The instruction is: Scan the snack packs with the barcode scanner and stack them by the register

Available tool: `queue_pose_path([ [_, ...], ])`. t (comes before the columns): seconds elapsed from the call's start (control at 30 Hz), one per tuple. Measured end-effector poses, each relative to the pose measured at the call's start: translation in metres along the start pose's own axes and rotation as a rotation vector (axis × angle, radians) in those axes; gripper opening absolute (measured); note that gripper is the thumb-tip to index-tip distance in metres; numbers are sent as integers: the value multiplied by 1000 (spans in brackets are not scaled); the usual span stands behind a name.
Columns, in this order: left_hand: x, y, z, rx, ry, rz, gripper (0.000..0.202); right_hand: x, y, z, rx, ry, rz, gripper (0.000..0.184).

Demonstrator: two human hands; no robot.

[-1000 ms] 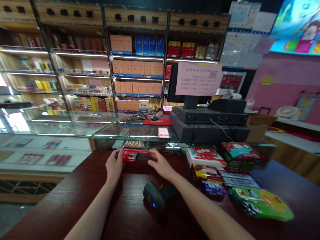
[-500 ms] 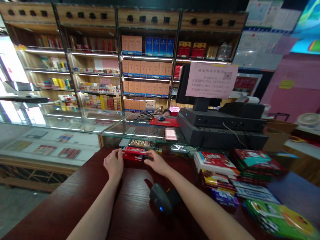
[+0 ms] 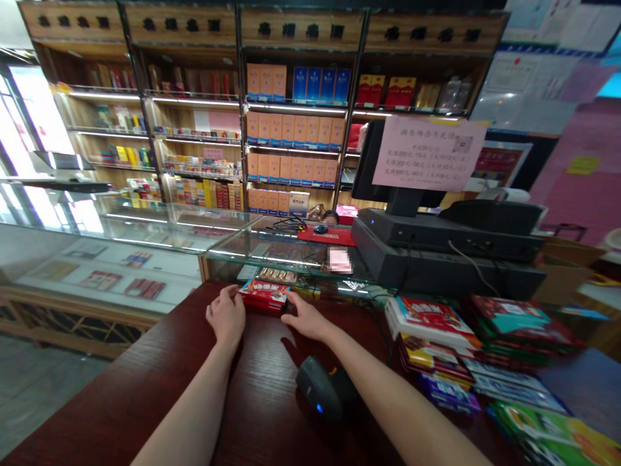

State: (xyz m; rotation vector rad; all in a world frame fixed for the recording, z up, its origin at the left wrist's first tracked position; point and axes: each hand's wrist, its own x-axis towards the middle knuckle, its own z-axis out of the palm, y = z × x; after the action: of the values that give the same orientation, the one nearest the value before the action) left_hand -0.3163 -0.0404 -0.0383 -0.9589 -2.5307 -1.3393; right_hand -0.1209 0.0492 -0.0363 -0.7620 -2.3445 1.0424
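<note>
A red packet [image 3: 264,294] lies at the far edge of the dark wooden counter [image 3: 145,388], against the glass showcase [image 3: 272,249]. My left hand [image 3: 227,315] holds its left end, fingers curled round it. On the packet's right end rests my right hand [image 3: 305,317], fingers bent on the packet's edge. A black barcode scanner [image 3: 323,391] with a blue light lies on the counter under my right forearm.
Stacks of colourful snack packets [image 3: 436,336] cover the counter's right side. Behind them stands a black cash register [image 3: 446,255] with a monitor and a pink notice [image 3: 427,155]. Shelves of cartons [image 3: 291,136] fill the back wall. A long glass display case [image 3: 97,259] runs left.
Both hands closed in on the red packet's ends. The view swung left, so everything shifted right in the picture.
</note>
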Motion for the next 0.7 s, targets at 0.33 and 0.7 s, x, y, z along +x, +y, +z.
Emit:
queue_pose_path([
  [0.33,0,-5,5,26,-57,-20,36,6,0,4,-66,-36,-12,79],
  [0.7,-2,-3,2,67,-93,-25,36,1,-8,0,-133,-68,-1,79],
])
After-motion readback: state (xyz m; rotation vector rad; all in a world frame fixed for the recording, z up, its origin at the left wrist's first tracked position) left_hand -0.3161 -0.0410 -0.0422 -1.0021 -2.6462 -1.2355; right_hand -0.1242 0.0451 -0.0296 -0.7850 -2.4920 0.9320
